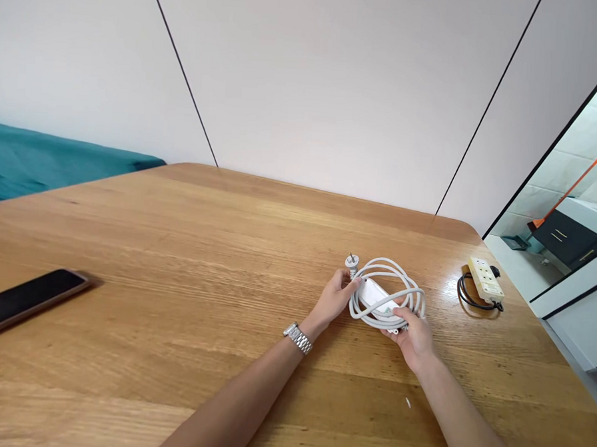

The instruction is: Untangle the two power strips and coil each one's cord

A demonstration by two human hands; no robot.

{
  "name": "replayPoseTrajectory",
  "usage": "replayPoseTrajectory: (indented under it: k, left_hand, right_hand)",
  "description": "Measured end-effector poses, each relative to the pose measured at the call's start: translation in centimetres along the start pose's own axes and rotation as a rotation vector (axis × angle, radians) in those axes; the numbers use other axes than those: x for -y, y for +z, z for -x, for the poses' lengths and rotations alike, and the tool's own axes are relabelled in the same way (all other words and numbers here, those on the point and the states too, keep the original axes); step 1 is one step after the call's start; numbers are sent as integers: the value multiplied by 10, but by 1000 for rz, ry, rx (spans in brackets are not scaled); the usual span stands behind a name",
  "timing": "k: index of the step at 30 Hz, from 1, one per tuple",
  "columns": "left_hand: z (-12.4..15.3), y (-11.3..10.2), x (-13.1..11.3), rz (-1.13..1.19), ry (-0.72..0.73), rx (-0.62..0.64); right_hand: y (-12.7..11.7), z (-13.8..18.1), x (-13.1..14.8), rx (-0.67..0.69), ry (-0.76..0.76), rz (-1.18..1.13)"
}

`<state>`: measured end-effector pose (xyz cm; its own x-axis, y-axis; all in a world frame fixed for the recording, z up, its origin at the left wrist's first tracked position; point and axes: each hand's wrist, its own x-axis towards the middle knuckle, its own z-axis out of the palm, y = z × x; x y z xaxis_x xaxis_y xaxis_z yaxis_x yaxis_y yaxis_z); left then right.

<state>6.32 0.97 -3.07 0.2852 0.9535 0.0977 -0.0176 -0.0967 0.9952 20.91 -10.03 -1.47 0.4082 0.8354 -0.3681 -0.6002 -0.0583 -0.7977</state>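
A white power strip (373, 293) is held over the right half of the wooden table, its white cord (394, 260) looped round it in several loose coils. At the upper left of the coils the plug (351, 259) sticks out with its pins upward. My left hand (335, 293), with a metal watch (298, 337) on the wrist, is closed on the cord near the plug, thumb on top. My right hand (413, 336) grips the lower right end of the strip and coils, thumb above and fingers mostly hidden beneath.
To the right lies a yellowish power strip (486, 280) with a black cord (467, 296). A dark phone (29, 303) rests on the wooden table (187, 244) at the left. A white wall (325, 91) rises behind, with a teal seat (56, 161) on the left.
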Motion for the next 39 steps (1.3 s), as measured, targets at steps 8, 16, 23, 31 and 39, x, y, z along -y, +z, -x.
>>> replayPoseTrajectory:
  k: [8,16,23,31,39]
  left_hand:
    - [9,10,-5,-25,79,-35]
    - [10,12,-4,-24,175,-159]
    - [1,-6,-10,-67,282,-290]
    - [13,0,-23,-88,318,-253]
    - [11,2,-25,137,115,-156]
  right_hand:
    - [0,3,-15,112,-14,-60]
    - [5,5,-14,193,-74,-200]
    - [-10,0,6,538,-14,-198]
    - [-8,0,2,422,-90,-115]
    - [-9,-8,-2,226,-291,85]
